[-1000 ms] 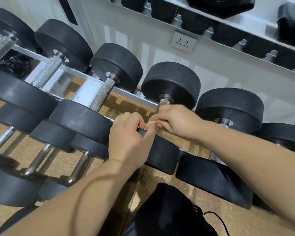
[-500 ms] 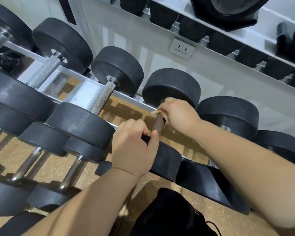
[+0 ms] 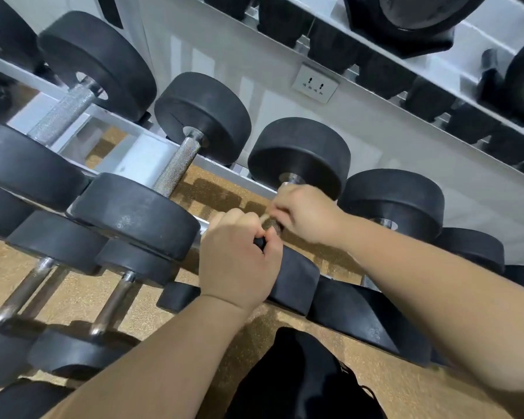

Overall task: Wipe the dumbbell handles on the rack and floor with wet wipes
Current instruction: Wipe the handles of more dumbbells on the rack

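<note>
Two hands on one handle, axis running away from the body

Location: upper rack [image 3: 139, 155], third dumbbell from the left in view. Handle [image 3: 273, 225] visible only as a short knurled patch between the hands. Long axis: from near head [image 3: 297, 279] up and away to far head [image 3: 300, 155], leaning slightly right in the view.

Left hand [image 3: 239, 264]: closer to the body, fingers curled round the near end of handle, against near head. Right hand [image 3: 309, 214]: farther out, fingers wrapped round the far end, just under far head.

Pale scrap between the two hands, judged to be the wipe [image 3: 265, 218]. Mostly hidden, so cannot tell which hand holds it.

Recommended: use left hand as anchor and draw wipe along the axis, not across it. Neighbouring handle [image 3: 176, 164] parallel, just left, nearer left hand
</note>
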Demonstrator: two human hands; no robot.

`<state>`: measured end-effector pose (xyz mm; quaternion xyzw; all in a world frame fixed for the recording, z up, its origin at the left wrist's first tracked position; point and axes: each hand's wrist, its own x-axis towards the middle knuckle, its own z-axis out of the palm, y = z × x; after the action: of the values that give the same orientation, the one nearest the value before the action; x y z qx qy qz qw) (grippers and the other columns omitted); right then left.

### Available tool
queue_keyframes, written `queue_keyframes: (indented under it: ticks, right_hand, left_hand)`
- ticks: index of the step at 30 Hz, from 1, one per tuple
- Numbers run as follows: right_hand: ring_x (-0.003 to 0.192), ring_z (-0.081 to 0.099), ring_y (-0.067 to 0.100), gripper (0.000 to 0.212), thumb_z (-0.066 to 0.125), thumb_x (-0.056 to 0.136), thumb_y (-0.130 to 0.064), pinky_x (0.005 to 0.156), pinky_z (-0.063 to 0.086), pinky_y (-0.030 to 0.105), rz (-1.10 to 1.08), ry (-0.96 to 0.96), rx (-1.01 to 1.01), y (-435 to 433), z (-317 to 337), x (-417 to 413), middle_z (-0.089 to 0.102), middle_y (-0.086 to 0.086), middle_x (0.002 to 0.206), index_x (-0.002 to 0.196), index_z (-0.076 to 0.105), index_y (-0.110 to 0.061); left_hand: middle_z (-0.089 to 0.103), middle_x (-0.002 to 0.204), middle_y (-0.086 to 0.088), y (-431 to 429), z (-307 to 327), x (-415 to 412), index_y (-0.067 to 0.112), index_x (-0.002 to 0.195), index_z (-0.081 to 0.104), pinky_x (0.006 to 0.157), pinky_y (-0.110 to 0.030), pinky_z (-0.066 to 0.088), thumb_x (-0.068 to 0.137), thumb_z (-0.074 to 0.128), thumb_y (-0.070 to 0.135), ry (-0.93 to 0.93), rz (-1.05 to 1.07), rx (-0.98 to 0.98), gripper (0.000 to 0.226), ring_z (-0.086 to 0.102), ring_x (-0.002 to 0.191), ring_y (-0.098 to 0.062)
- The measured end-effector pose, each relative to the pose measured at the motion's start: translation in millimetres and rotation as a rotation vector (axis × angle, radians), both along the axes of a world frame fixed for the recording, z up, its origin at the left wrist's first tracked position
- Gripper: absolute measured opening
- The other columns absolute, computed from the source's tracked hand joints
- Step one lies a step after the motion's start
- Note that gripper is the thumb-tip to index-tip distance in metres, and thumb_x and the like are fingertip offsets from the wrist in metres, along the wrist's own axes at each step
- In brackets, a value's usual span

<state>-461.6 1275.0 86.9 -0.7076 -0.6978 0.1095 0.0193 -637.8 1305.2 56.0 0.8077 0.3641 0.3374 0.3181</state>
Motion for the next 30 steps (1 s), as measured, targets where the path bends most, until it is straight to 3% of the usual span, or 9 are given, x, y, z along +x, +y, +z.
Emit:
queue_keyframes:
  ticks: [3, 7, 9, 13, 15, 19, 21, 25, 30]
  right_hand:
    - [0.085, 0.062, 0.014, 0.019, 0.058, 0.096, -0.024, 0.075, 0.049, 0.03, 0.142, -0.022, -0.231, 6, 16, -4, 0.069, -0.005, 0.093, 0.096, 0.076, -0.019]
    - [0.08, 0.061, 0.028, 0.015, 0.055, 0.093, -0.014, 0.071, 0.053, 0.042, -0.099, -0.34, -0.119, 33, 6, 18, 0.058, 0.002, 0.09, 0.091, 0.07, -0.018]
    - [0.079, 0.061, 0.028, 0.014, 0.056, 0.092, -0.013, 0.071, 0.053, 0.042, -0.18, -0.31, -0.081, 31, -1, 17, 0.057, 0.002, 0.09, 0.091, 0.069, -0.018]
    - [0.085, 0.061, 0.015, 0.017, 0.058, 0.096, -0.022, 0.074, 0.044, 0.027, 0.12, -0.081, -0.229, 11, 10, -3, 0.067, -0.003, 0.097, 0.097, 0.075, -0.018]
    - [0.085, 0.06, 0.014, 0.019, 0.057, 0.096, -0.023, 0.073, 0.047, 0.028, 0.152, -0.129, -0.262, 19, 14, -1, 0.067, -0.006, 0.099, 0.1, 0.075, -0.022]
    - [0.081, 0.063, 0.029, 0.014, 0.058, 0.093, -0.016, 0.068, 0.051, 0.038, -0.139, -0.361, -0.09, 35, 1, 21, 0.056, 0.001, 0.091, 0.096, 0.071, -0.02]
    - [0.083, 0.063, 0.027, 0.016, 0.057, 0.094, -0.018, 0.069, 0.048, 0.033, -0.174, -0.271, -0.039, 28, -4, 13, 0.059, 0.001, 0.092, 0.096, 0.073, -0.019]
    - [0.083, 0.063, 0.015, 0.017, 0.06, 0.096, -0.025, 0.069, 0.046, 0.027, 0.104, -0.03, -0.172, 2, 3, -7, 0.067, -0.004, 0.091, 0.098, 0.077, -0.022]
    - [0.094, 0.065, 0.021, 0.019, 0.062, 0.097, -0.026, 0.084, 0.053, 0.036, -0.275, -0.031, 0.06, 13, 1, 18, 0.071, -0.002, 0.099, 0.109, 0.077, -0.025]
  left_hand:
    - [0.038, 0.064, 0.002, -1, 0, -1, 0.022, 0.056, 0.036, 0.059, -0.037, 0.036, 0.086, 0.051, 0.036, 0.014, 0.003, -0.014, 0.036, 0.043, 0.067, -0.026]
    - [0.031, 0.059, 0.006, -4, 0, -3, 0.024, 0.055, 0.031, 0.058, -0.031, 0.027, 0.086, 0.054, 0.029, -0.042, 0.028, -0.006, 0.038, 0.036, 0.062, -0.021]
    - [0.029, 0.058, 0.007, -4, -2, -3, 0.024, 0.056, 0.03, 0.057, -0.031, 0.027, 0.086, 0.053, 0.027, -0.07, 0.037, -0.002, 0.038, 0.035, 0.06, -0.02]
    - [0.04, 0.058, 0.004, -5, -7, -3, 0.019, 0.053, 0.043, 0.058, -0.031, 0.032, 0.087, 0.055, 0.024, -0.13, 0.05, 0.058, 0.036, 0.038, 0.062, -0.019]
    - [0.044, 0.058, 0.001, -6, -9, -2, 0.015, 0.053, 0.05, 0.06, -0.029, 0.031, 0.087, 0.056, 0.023, -0.137, 0.07, 0.082, 0.036, 0.037, 0.062, -0.017]
    - [0.047, 0.058, -0.001, -6, -11, -2, 0.012, 0.054, 0.052, 0.06, -0.032, 0.038, 0.088, 0.056, 0.02, -0.155, 0.069, 0.098, 0.035, 0.043, 0.061, -0.021]
    - [0.049, 0.059, 0.0, -6, -12, -3, 0.013, 0.054, 0.053, 0.061, -0.03, 0.038, 0.087, 0.056, 0.021, -0.135, 0.067, 0.095, 0.035, 0.046, 0.062, -0.021]
    - [0.052, 0.06, 0.002, -6, -6, -4, 0.016, 0.056, 0.062, 0.061, -0.029, 0.04, 0.085, 0.056, 0.027, -0.038, 0.061, 0.048, 0.032, 0.049, 0.065, -0.019]
    - [0.053, 0.061, 0.001, -4, -4, -5, 0.014, 0.055, 0.063, 0.057, -0.036, 0.046, 0.082, 0.053, 0.028, -0.049, 0.036, 0.017, 0.032, 0.051, 0.064, -0.022]
